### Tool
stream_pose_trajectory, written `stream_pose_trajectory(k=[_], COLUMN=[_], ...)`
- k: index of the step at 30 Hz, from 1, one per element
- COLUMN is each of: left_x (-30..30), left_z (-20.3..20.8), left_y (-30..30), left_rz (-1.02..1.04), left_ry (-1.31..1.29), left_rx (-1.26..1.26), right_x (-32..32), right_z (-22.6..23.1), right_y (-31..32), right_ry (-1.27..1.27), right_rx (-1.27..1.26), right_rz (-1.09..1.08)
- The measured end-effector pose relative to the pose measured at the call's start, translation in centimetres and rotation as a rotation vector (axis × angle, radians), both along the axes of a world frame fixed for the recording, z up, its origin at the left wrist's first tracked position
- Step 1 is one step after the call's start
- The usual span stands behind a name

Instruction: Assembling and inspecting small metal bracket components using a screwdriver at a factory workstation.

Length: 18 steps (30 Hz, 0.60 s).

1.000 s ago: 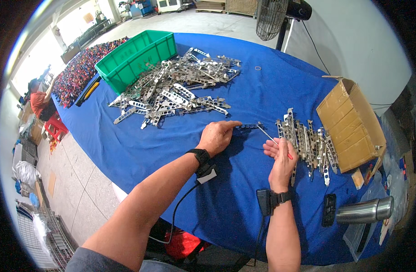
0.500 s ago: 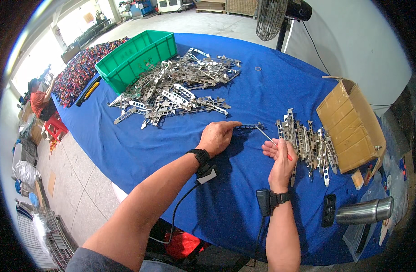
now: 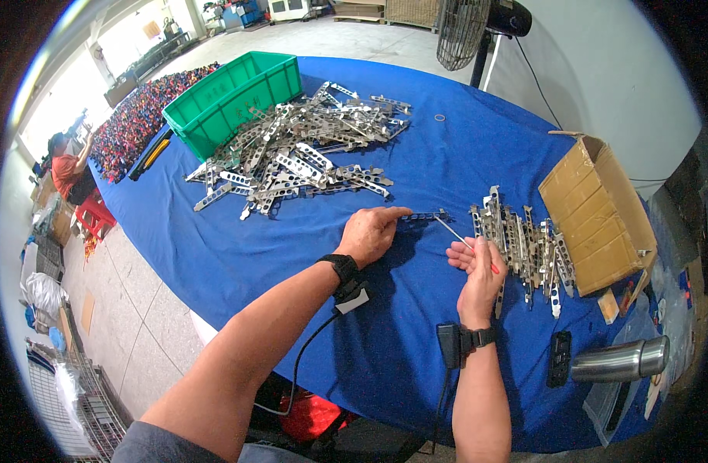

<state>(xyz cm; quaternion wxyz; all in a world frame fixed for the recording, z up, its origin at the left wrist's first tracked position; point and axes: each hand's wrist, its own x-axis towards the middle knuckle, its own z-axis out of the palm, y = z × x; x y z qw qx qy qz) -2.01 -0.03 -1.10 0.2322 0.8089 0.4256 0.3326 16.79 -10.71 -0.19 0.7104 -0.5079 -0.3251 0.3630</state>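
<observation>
Between the fingers of my left hand [image 3: 369,235] is one end of a perforated metal strip [image 3: 422,216], which points right above the blue cloth. My right hand [image 3: 479,270] is closed round a thin rod-like tool with a red handle [image 3: 494,268]. The metal shaft of this tool reaches up and left, and its tip meets the strip's far end or lies very near it. What the tip is like is too small to tell. Just right of my right hand lies a smaller heap of similar metal strips [image 3: 527,247].
A large heap of metal strips [image 3: 292,154] lies in front of a green crate [image 3: 238,108]. At the right stand a cardboard box [image 3: 589,212], a steel flask [image 3: 620,359] and a black phone-like device [image 3: 559,359]. A person [image 3: 68,170] sits at the far left beside a many-coloured pile [image 3: 141,119].
Hardly anything differs. Both hands, the strip and the red-handled tool keep nearly the same place.
</observation>
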Motion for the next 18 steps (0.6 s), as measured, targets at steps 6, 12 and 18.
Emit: stream_pose_trajectory(k=[6, 12, 18], left_x=[-0.06, -0.06, -0.09], left_z=[-0.25, -0.30, -0.16], left_y=[0.03, 0.10, 0.07], left_rz=[-0.005, -0.008, -0.006], left_ry=[-0.013, -0.010, -0.004], left_rx=[0.016, 0.017, 0.009], right_x=[-0.38, 0.06, -0.38], right_z=[0.44, 0.23, 0.36], right_y=[0.08, -0.18, 0.06], right_ry=[-0.020, -0.034, -0.037], right_rx=[-0.040, -0.034, -0.009], right_rz=[-0.053, -0.003, -0.036])
